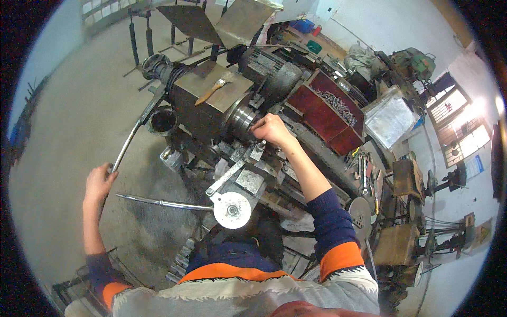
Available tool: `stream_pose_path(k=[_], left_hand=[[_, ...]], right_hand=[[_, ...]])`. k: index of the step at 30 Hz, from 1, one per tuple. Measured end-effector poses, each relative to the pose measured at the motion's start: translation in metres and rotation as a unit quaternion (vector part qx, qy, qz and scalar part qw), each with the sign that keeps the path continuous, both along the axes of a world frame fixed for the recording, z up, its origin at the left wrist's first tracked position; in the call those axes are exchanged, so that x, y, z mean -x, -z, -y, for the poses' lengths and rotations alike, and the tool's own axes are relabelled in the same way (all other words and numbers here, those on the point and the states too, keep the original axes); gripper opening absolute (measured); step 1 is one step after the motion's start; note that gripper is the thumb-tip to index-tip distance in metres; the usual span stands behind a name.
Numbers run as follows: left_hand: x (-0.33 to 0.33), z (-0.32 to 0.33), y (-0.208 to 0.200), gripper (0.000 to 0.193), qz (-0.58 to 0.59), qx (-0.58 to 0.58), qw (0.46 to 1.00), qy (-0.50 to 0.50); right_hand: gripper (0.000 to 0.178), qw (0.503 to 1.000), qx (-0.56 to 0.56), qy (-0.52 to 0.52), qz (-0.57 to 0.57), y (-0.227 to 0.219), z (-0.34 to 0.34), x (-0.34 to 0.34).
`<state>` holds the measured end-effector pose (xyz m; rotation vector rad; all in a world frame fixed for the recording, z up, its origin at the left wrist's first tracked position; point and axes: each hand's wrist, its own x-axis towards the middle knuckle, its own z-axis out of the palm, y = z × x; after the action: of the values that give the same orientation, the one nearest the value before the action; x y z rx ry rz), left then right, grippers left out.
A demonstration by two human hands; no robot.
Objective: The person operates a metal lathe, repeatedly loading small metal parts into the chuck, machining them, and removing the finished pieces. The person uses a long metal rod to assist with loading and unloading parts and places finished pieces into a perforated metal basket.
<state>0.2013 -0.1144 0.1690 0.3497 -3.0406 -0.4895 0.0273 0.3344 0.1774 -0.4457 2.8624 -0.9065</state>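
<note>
Left hand [98,183] grips a lever [128,143]; right hand [271,130], hold unclear, is by the spindle [243,117]; brush [213,90] atop headstock [196,112].

A barred window [457,126] glares with white light. Left of the window stretches a pale wall [364,24]; farther left of the window sit a blue crate [302,26] and a red cylinder [317,30], near each other. A blue sheet [474,166] hangs just below the window, and two brown-topped pieces of furniture [407,179] on dark frames stand beneath it. Well apart, far to the window's left, the grey concrete floor [84,105] spreads out, darker in patches.
</note>
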Motion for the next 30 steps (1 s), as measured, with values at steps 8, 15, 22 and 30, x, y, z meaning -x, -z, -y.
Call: stream_pose_path(k=[8,15,22,30], left_hand=[[0.018,0.02,0.061,0.014,-0.034,0.096,0.995,-0.012],[0.083,0.16,0.058,0.003,-0.056,0.329,0.942,0.012],[0.146,0.207,0.08,0.009,-0.068,0.321,0.943,-0.051],[0.093,0.138,0.087,0.015,-0.099,0.227,0.947,-0.202]], right_hand=[[0.029,0.983,-0.151,-0.062,-0.083,0.01,0.001,0.016],[0.025,0.987,-0.134,-0.024,-0.087,0.007,0.016,0.012],[0.023,0.985,-0.128,0.003,-0.116,0.01,0.01,0.016],[0.024,0.984,-0.133,-0.007,-0.117,0.008,0.013,0.016]])
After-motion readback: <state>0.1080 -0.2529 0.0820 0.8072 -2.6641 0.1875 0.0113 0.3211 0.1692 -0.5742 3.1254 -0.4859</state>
